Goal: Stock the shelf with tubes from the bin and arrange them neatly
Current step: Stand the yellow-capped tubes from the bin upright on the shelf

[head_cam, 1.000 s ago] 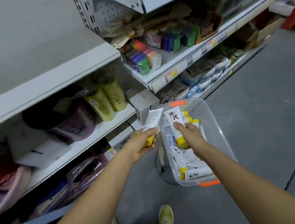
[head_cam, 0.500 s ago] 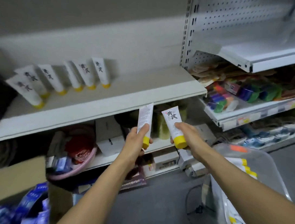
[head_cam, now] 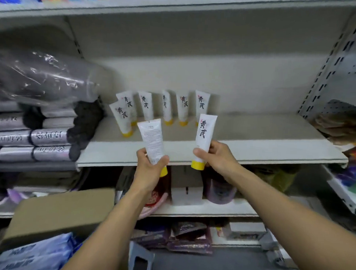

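My left hand (head_cam: 150,166) grips a white tube (head_cam: 152,140) with a yellow cap pointing down, its printed back side facing me. A second white tube (head_cam: 204,136) with black characters and a yellow cap is held upright in my right hand (head_cam: 217,157). Both tubes hover at the front edge of the white shelf (head_cam: 254,146). On that shelf several matching tubes (head_cam: 166,107) stand cap-down in a row near the back wall, two of them overlapping at the left. The bin is out of view.
Wrapped grey bundles (head_cam: 30,128) and a dark cloth fill the shelf's left part. The shelf right of the row is bare. A cardboard box (head_cam: 57,217) with blue packs sits lower left. More goods lie on lower shelves; a pegboard upright (head_cam: 335,66) stands right.
My view swung from the bin up to the shelf. Both hands carried their tubes from the bin up to the shelf's front edge, closer to the standing row.
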